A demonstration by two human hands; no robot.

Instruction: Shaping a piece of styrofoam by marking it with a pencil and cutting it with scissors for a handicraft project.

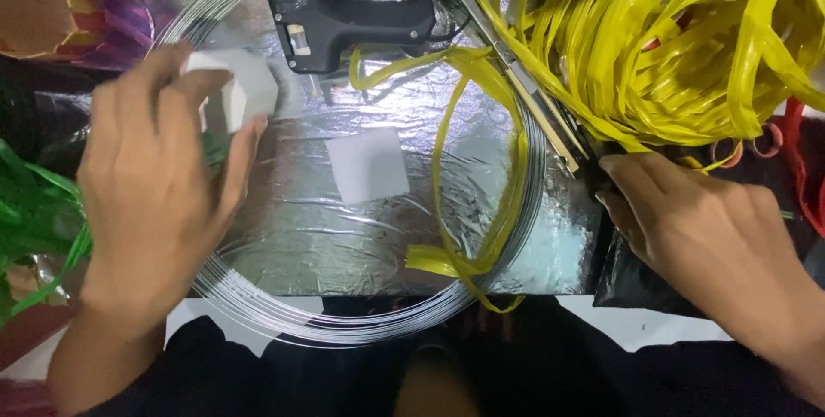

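Observation:
My left hand (159, 181) lies at the left over the silver foil sheet (326, 219), its fingers closed around a small white folded paper shape (245, 86). My right hand (700, 232) is at the right edge of the foil, gripping the handle end of a pair of scissors (524, 91) whose long blades point up and left. Yellow plastic strips (490, 168) loop over the foil just left of the blades. A white paper square (368, 164) rests flat in the middle of the foil.
A coil of thin silver wire (361, 327) rings the foil. A black glue gun (331, 9) lies at the top. A large tangle of yellow plastic strips (687, 48) fills the upper right; green strips (34, 219) sit left, woven colourful items (77, 5) upper left.

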